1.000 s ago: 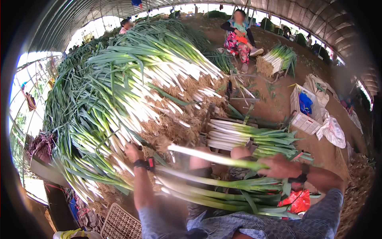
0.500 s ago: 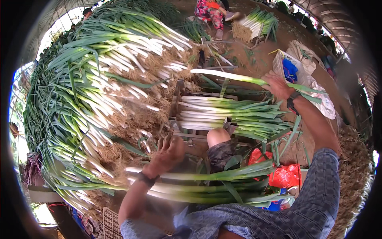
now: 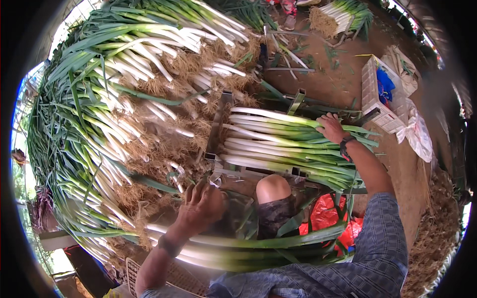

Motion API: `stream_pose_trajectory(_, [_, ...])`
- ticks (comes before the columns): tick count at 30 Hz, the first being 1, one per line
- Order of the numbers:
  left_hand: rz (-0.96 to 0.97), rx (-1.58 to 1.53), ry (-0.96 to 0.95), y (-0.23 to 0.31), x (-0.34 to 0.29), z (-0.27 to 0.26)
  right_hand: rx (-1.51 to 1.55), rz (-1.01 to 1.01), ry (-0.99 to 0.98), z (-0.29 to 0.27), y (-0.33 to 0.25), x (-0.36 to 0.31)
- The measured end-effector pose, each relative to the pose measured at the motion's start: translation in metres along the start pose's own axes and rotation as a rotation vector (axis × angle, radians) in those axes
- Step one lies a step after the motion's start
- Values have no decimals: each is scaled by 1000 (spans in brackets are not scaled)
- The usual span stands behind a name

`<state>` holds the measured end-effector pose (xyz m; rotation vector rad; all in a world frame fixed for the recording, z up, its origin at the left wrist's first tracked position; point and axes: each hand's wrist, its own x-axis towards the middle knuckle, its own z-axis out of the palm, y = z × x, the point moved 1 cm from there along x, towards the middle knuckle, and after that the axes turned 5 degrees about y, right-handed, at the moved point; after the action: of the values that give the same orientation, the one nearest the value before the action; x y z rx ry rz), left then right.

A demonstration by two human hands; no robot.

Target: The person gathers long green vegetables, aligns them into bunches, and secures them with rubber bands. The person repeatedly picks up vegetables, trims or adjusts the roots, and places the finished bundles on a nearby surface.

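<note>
Right hand (image 3: 332,127): fingers bent over the green stretch of the farthest leek (image 3: 273,115) in a metal rack (image 3: 216,130); cannot tell if clamped or only resting. Leek row (image 3: 263,146) spreads bodyward from these fingers, white ends to their left. Left hand (image 3: 203,201): fingers half-curled, blurred, near the rack's near left corner; cannot tell if gripping. Left of them, rooty leek heap (image 3: 121,126). Loose leeks (image 3: 248,242) bodyward of both hands' fingers. Red plastic bag (image 3: 325,213) bodyward of right fingers; pale crate (image 3: 382,117) to their right.
</note>
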<state>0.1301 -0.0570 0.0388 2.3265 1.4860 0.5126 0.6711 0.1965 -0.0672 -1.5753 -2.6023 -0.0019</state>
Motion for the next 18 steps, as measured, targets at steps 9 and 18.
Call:
stream_pose_trajectory(9, [-141, -22, -79, 4, 4, -6, 89, 155, 102, 86, -12, 23])
stream_pose_trajectory(18, [-182, -8, -85, 6, 10, -1, 221, 276, -48, 98, -2, 46])
